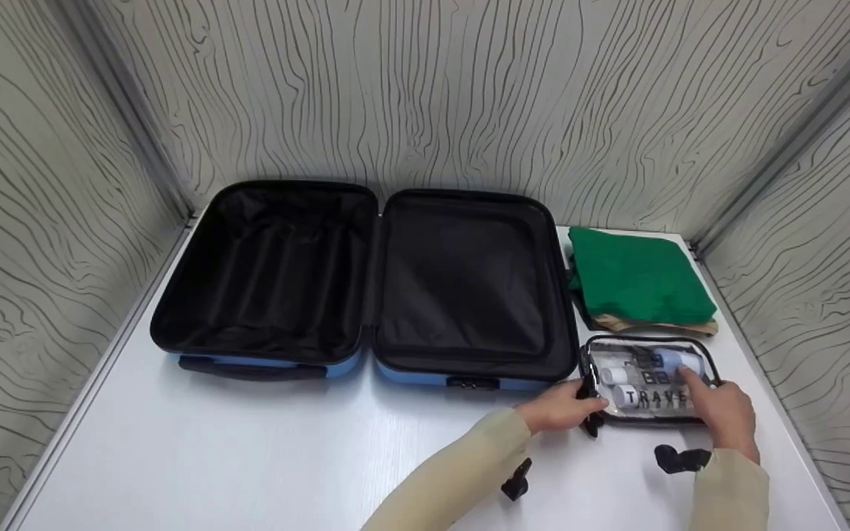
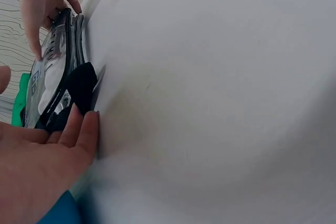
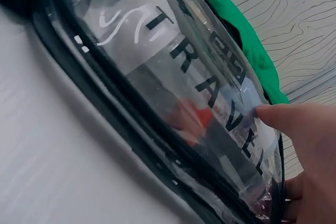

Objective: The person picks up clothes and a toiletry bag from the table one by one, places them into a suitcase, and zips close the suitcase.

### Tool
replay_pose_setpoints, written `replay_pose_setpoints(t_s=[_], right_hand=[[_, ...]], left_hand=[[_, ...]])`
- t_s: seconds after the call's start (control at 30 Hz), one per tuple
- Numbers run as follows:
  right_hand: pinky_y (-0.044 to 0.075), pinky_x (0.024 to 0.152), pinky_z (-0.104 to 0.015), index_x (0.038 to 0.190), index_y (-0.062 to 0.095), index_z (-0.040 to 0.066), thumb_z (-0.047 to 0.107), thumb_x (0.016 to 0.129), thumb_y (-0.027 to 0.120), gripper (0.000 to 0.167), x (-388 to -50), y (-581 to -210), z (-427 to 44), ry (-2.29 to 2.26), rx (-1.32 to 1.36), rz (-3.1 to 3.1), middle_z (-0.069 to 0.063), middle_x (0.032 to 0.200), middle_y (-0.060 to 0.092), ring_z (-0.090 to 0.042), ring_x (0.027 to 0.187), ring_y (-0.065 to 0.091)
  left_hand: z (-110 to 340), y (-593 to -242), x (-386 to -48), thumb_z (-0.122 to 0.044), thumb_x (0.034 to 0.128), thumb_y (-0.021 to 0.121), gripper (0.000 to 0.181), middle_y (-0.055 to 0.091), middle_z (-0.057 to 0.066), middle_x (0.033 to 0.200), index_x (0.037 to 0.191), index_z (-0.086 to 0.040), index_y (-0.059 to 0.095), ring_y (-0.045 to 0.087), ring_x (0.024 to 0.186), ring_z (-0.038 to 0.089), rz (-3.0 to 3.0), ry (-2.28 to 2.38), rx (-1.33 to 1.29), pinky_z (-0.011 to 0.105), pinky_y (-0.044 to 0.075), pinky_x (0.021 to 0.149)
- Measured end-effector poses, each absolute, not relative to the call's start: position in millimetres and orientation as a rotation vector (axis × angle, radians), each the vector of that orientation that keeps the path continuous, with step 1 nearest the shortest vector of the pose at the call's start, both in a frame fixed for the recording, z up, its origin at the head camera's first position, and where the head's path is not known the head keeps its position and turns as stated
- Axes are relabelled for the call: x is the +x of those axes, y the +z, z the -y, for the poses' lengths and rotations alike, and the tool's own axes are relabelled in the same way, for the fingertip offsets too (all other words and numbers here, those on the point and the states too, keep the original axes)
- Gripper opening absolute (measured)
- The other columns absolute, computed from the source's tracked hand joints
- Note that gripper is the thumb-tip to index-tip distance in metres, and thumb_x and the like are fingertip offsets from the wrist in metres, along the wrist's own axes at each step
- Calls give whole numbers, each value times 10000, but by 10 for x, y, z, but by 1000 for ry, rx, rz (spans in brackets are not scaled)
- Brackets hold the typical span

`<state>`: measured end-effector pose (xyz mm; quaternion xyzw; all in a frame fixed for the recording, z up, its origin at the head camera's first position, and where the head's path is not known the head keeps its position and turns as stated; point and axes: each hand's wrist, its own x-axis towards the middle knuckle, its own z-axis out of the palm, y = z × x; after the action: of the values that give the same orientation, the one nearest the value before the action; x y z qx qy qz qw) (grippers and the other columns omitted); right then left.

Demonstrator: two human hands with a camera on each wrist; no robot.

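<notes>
A clear toiletry bag (image 1: 650, 413) with black edges and "TRAVEL" lettering lies on the white table, at the right in the head view. White-capped and blue bottles show through its plastic. My right hand (image 1: 727, 413) grips the bag's right end, thumb (image 3: 275, 116) on the clear top and fingers (image 3: 294, 190) at the side. At the other end, my left hand (image 1: 561, 407) touches the bag beside its black strap (image 2: 81, 87). The left fingers (image 2: 86, 135) are fairly straight, with the thumb apart from them.
A blue suitcase (image 1: 395, 375) with black lining lies unfolded in two halves left of the bag. Behind the bag is a folded green cloth (image 1: 639, 276) on top of a beige one (image 1: 657, 327). Patterned walls (image 1: 425, 96) border the table (image 1: 248, 457).
</notes>
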<state>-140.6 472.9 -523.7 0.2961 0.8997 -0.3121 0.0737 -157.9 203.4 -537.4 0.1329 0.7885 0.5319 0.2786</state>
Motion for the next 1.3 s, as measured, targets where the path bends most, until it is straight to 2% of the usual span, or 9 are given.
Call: replay_pose_setpoints(t_s=[0.07, 0.17, 0.27, 0.37, 0.47, 0.7, 1.3], right_hand=[[392, 1002, -631, 1296, 359, -328, 656, 1000, 338, 1028, -1402, -5231, -4734, -909, 891, -2695, -508, 1248, 419, -595, 1143, 469], [390, 1000, -629, 1325, 352, -300, 652, 1002, 307, 1006, -1385, -5218, -4742, -914, 920, -2672, -487, 1260, 426, -587, 1155, 465], [350, 1031, -636, 1381, 337, -239, 583, 1033, 260, 895, -1358, -5216, -4755, -941, 954, -2686, -460, 1319, 409, -600, 1222, 415], [333, 1028, -635, 1379, 361, -202, 487, 1065, 234, 768, -1332, -5230, -4760, -987, 972, -2737, -437, 1332, 417, -599, 1234, 398], [325, 1024, -628, 1367, 391, -193, 418, 1080, 239, 692, -1322, -5246, -4751, -1041, 1002, -2783, -425, 1322, 437, -590, 1227, 402], [322, 1004, -627, 1359, 440, -175, 419, 1084, 271, 676, -1294, -5212, -4770, -1091, 1064, -2832, -405, 1306, 466, -573, 1205, 412], [297, 1030, -612, 1359, 489, -134, 424, 1077, 287, 658, -1268, -4955, -4766, -1161, 1067, -2910, -390, 1345, 455, -557, 1239, 397]], left_hand=[[-2034, -5378, -1575, -317, 992, 665, 363, 689, 14, 973, 1267, -81, 653, 630, 907, 129, -2105, 1438, 328, 265, 495, 852], [-2038, -5379, -1565, -322, 975, 691, 419, 678, 22, 933, 1303, -68, 632, 633, 864, 138, -2111, 1447, 299, 262, 506, 818], [-2034, -5374, -1545, -331, 972, 691, 432, 675, 25, 1045, 1309, -68, 627, 606, 954, 116, -2172, 1407, 294, 245, 480, 882], [-2040, -5366, -1517, -319, 978, 684, 330, 658, 26, 1095, 1202, -81, 650, 583, 1011, 108, -2225, 1395, 311, 236, 453, 926], [-2070, -5338, -1481, -323, 992, 668, 221, 627, 11, 1007, 1064, -120, 615, 571, 959, 104, -2244, 1421, 334, 231, 451, 900], [-2158, -5233, -1453, -283, 1016, 638, 168, 586, -16, 937, 992, -148, 542, 548, 883, 96, -2216, 1512, 361, 219, 444, 832], [-2128, -4933, -1480, -257, 1026, 629, 183, 524, -48, 806, 937, -139, 520, 524, 744, 79, -2208, 1537, 476, 214, 441, 694]])
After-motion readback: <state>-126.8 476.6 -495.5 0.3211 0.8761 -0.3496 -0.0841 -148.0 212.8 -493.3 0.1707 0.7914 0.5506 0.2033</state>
